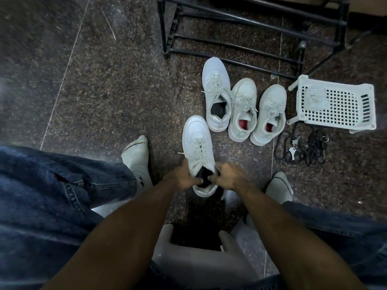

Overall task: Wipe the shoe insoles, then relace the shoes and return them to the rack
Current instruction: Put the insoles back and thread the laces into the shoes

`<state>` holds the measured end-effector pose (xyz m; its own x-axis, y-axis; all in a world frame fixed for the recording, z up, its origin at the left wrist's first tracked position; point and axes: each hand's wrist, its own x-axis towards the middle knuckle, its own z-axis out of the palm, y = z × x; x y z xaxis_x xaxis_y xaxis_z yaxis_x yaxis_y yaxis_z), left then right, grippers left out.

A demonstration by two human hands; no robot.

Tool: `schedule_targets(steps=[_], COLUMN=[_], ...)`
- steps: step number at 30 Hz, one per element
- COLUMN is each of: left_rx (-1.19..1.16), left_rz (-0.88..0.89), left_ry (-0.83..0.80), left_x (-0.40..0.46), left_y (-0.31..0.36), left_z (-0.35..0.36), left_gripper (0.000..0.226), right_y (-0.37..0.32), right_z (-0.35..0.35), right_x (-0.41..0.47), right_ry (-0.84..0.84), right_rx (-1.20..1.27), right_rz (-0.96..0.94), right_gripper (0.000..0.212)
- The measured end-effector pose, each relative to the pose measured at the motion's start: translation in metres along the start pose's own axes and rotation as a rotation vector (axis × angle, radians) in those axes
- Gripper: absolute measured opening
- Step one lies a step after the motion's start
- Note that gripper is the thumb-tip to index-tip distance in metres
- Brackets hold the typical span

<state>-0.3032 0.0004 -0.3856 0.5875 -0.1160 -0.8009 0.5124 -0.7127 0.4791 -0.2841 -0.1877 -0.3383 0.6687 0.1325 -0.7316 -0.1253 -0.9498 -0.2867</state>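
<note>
Looking for anything to read here — no words, no brand names, no numbers show up on any surface. The white sneaker [198,147] between the hands carries only a patch of punched dots on its toe, no lettering. The three white shoes [244,101] lined up beyond it are plain as well. One sock [139,162] bears a small dark mark near the ankle — too blurred to make out

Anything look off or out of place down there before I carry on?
Yes: the white basket lies tipped on its side by the rack, and black laces with keys lie tangled loose on the floor beside it. The shoes look fine.
</note>
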Motion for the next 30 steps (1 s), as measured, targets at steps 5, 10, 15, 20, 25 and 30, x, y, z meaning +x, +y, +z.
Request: schedule_targets(steps=[5, 10, 15, 20, 25, 30], left_rx=[0.254, 0.207, 0.240, 0.222, 0.141, 0.286], left_rz=[-0.098, -0.128, -0.070, -0.071, -0.032, 0.222], left_ry=[0.137, 0.356, 0.476, 0.465, 0.401, 0.635], left_x=[-0.013, -0.004, 0.021, 0.047, 0.069, 0.057], left_y=[0.029, 0.039, 0.067, 0.100, 0.096, 0.077], left_z=[0.006, -0.023, -0.089, -0.141, -0.147, -0.104], left_gripper=[0.039, 0.030, 0.031, 0.034, 0.045, 0.039], right_y=[-0.011, -0.037, -0.067, -0.074, -0.055, -0.047], right_z=[0.010, -0.014, -0.062, -0.106, -0.112, -0.093], right_x=[0.007, 0.029, 0.060, 0.070, 0.083, 0.086], right_ry=[0.127, 0.185, 0.318, 0.562, 0.479, 0.351], right_rx=[-0.017, 0.066, 0.143, 0.156, -0.174, -0.281], right_rz=[-0.001, -0.044, -0.093, -0.109, -0.089, -0.111], right_gripper=[0.023, 0.020, 0.016, 0.023, 0.026, 0.038])
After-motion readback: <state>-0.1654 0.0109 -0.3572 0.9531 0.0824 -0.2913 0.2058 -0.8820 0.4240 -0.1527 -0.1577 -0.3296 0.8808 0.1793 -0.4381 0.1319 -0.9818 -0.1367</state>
